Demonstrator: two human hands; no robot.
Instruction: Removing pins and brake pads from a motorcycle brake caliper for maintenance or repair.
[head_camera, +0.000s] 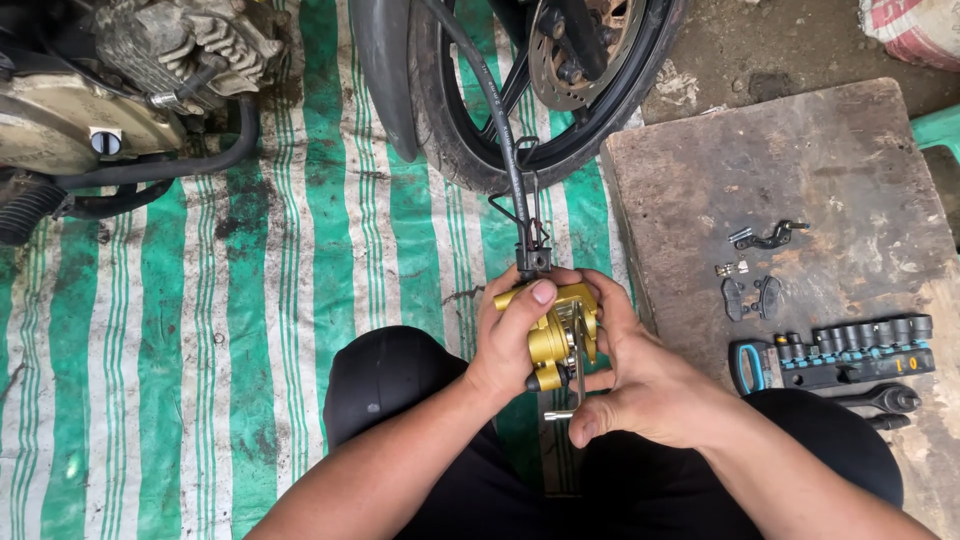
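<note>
L hand (510, 340) grip clamps gold caliper (553, 335); R hand (640, 385) pinches metal tool (578, 375), tip hidden.

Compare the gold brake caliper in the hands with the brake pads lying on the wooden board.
The gold brake caliper is held off the ground by the left hand and right hand; the brake pads lie untouched on the wooden board. The caliper is gold and bulky; the pads are dark, flat and smaller. The caliper hangs on a black hose; the pads lie loose.

One head-worn camera looks steeply down, close over the lap, striped tarp (200, 330) and wooden board (800, 180).
</note>
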